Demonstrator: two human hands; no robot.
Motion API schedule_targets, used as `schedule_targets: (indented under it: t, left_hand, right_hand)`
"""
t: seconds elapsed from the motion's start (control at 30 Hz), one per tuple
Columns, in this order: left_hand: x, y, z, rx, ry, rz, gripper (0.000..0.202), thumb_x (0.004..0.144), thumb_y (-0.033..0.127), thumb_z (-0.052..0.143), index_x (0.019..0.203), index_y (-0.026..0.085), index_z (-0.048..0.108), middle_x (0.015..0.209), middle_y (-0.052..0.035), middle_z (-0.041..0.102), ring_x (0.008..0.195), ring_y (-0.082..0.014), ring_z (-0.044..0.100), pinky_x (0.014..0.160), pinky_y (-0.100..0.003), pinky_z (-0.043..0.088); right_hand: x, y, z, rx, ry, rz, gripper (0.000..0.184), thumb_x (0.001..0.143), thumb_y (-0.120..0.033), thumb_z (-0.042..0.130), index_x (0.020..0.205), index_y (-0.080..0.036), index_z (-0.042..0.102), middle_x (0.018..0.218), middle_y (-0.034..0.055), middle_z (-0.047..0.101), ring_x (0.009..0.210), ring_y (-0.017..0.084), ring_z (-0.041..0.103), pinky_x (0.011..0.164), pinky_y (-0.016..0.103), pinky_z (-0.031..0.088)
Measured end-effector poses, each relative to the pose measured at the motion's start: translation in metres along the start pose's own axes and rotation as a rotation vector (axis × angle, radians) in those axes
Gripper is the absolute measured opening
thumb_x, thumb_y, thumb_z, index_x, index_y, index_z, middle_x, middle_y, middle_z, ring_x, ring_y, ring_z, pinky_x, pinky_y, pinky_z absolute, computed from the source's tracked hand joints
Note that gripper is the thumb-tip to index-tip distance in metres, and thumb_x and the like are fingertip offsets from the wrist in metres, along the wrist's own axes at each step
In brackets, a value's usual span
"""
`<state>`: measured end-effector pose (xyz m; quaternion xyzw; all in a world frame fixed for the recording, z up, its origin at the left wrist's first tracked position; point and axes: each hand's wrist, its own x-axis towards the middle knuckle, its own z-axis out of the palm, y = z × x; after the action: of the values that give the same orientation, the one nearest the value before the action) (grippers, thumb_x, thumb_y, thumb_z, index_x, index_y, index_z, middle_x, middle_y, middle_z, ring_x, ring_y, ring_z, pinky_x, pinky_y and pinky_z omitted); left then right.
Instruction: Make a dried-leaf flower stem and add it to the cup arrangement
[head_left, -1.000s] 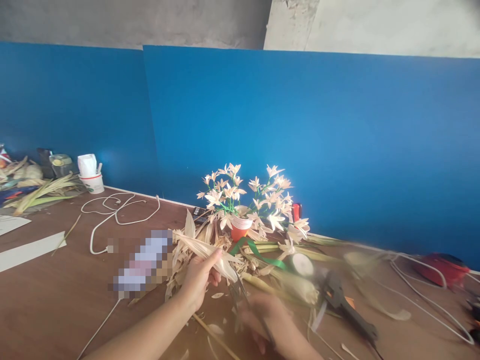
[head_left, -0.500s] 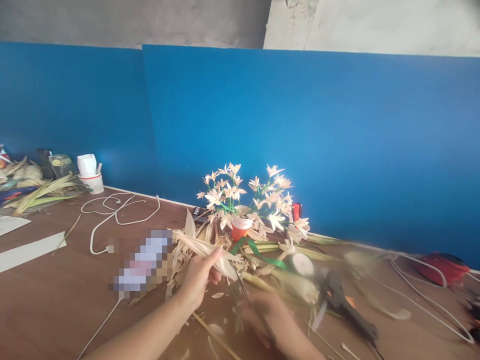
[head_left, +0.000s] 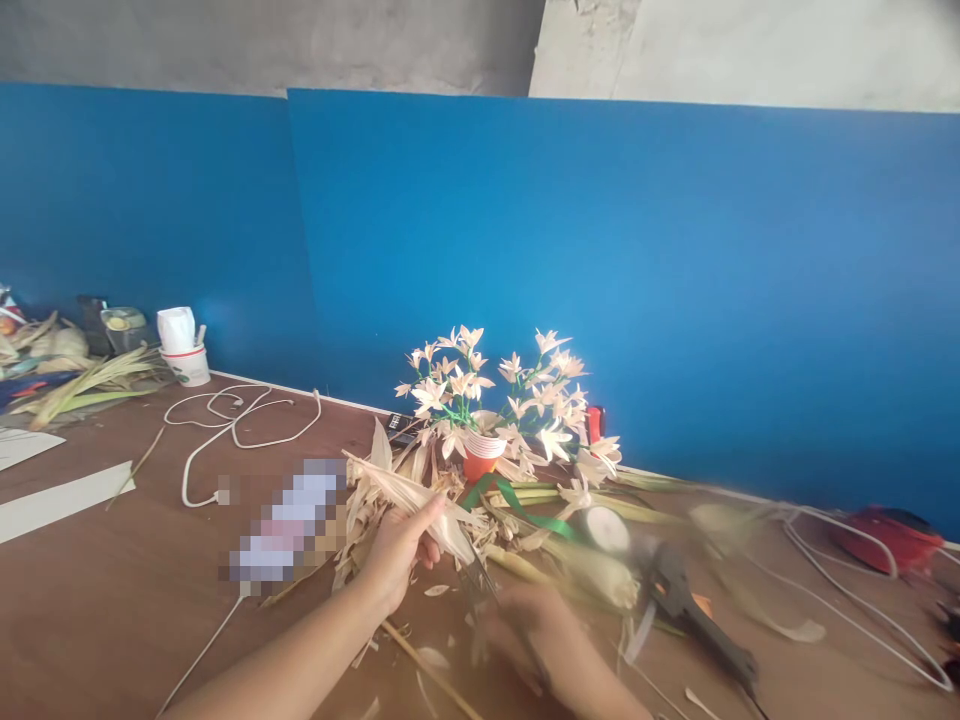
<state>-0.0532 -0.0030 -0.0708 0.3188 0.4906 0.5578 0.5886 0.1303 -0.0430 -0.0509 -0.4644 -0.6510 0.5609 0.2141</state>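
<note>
Left hand (head_left: 401,555) pinches pale husk (head_left: 455,537); right hand (head_left: 529,620), blurred, closed around scissors (head_left: 484,580), blades at husk's end between the hands. Likely trimming. Next snip calls for steady husk, left hand clear of blades.

The left forearm (head_left: 300,650) slants up to the left hand (head_left: 401,560), its thumb (head_left: 427,510) pressed forward above curled fingers (head_left: 430,552), the blurred right hand (head_left: 529,625) lower alongside.

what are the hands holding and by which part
The left hand pinches a pale husk past its middle, toward the scissors; the right hand, blurred, holds those, apparently by the handle end.
</note>
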Motion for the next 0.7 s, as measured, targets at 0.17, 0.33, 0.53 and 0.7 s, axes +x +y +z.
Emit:
schedule_targets:
  t: [0.17,0.33,0.53,0.7]
  left_hand:
    - [0.0016,0.0024,-0.001,0.026,-0.033,0.003,0.043,0.063,0.054,0.073,0.058,0.013,0.059,0.04,0.0028,0.053,0.033,-0.0052,0.043,0.034,-0.015,0.028]
    - [-0.0004,0.0079,0.0006,0.05,-0.024,-0.013,0.044,0.062,0.054,0.073,0.054,0.015,0.056,0.036,0.0043,0.049,0.032,-0.005,0.041,0.034,-0.015,0.027]
    - [0.0011,0.0061,-0.0026,0.1,-0.021,-0.011,0.042,0.064,0.053,0.072,0.055,0.015,0.058,0.037,0.0047,0.048,0.032,-0.0052,0.042,0.035,-0.016,0.026]
    - [0.0041,0.0044,-0.0061,0.163,-0.032,-0.007,0.039,0.068,0.052,0.07,0.062,0.014,0.062,0.041,0.0036,0.052,0.033,-0.0057,0.043,0.034,-0.017,0.027]
  right_hand:
    - [-0.0009,-0.0013,-0.0009,-0.015,-0.006,-0.007,0.038,0.074,-0.051,0.059,0.061,-0.016,0.057,0.046,-0.0044,0.039,0.039,0.007,0.03,0.038,0.021,0.02]
    - [-0.0024,-0.0022,-0.003,-0.024,-0.021,-0.006,0.029,0.075,-0.041,0.057,0.062,-0.015,0.059,0.046,-0.0047,0.039,0.04,0.007,0.03,0.039,0.021,0.022]
    - [-0.002,0.0003,-0.0039,-0.041,-0.032,-0.004,0.025,0.074,-0.037,0.056,0.065,-0.015,0.062,0.046,-0.0044,0.041,0.04,0.007,0.031,0.04,0.021,0.023]
    - [-0.0004,0.004,-0.0043,-0.033,-0.035,-0.021,0.022,0.075,-0.032,0.055,0.062,-0.015,0.063,0.046,-0.0034,0.042,0.041,0.008,0.034,0.04,0.021,0.025]
